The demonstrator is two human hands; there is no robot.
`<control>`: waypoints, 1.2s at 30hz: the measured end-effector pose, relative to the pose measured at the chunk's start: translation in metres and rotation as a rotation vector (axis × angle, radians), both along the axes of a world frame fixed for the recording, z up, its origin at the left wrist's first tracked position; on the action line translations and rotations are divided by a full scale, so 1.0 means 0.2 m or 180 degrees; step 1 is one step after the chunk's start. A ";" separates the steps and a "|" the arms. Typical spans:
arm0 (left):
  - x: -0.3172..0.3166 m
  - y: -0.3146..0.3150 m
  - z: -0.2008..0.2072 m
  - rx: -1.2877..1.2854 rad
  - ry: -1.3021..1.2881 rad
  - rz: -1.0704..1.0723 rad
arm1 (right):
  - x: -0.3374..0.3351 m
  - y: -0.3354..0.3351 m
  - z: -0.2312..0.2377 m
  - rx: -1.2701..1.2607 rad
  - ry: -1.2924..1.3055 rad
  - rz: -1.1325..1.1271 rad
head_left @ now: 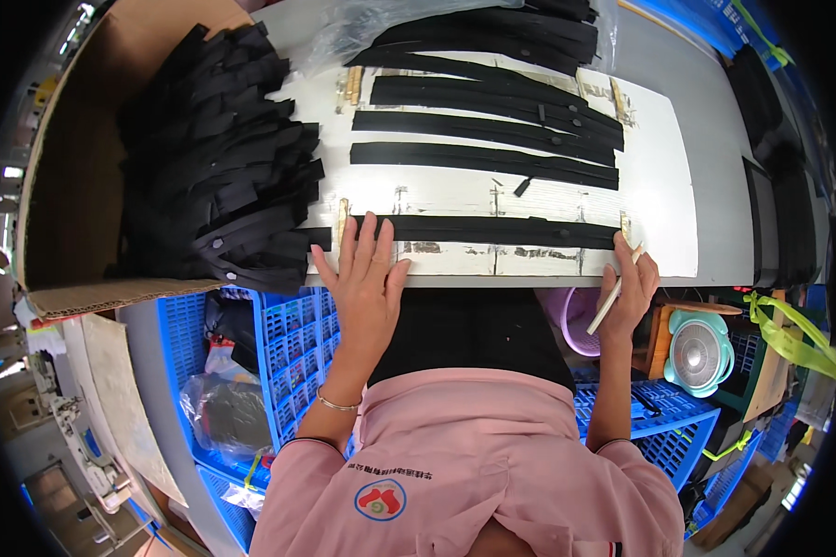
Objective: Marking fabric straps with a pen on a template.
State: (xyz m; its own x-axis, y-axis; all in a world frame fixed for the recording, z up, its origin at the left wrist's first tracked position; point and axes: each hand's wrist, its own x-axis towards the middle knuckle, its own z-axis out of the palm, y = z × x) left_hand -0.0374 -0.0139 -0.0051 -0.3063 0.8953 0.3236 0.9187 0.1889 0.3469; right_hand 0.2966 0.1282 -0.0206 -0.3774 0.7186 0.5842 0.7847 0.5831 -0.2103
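Note:
A long black zipper lies stretched across the white board near the table's front edge. My left hand rests flat on its left end with the fingers spread. At the other end, the fingertips of my right hand touch the strip beside a small tan block. That hand also grips a slim white pen-like stick, which slants down toward my body. Farther back lie several more black zippers, roughly parallel. A small black zipper pull shows between the rows.
On the left, a cardboard box on its side holds a heap of black zippers. Clear plastic lies at the back. Below the table are blue crates, a purple bucket and a teal fan.

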 end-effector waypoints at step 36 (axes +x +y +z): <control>-0.01 0.00 -0.04 0.0284 -0.0273 0.0098 | -1.15 -0.10 0.13 -0.2891 0.2054 0.1426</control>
State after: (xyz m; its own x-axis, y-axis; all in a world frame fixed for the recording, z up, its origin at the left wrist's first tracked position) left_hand -0.0394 -0.0137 -0.0121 -0.3631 0.8539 0.3728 0.8791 0.1814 0.4407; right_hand 0.0673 0.1085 0.0046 -0.5233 0.8456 0.1054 0.1488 0.2125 -0.9658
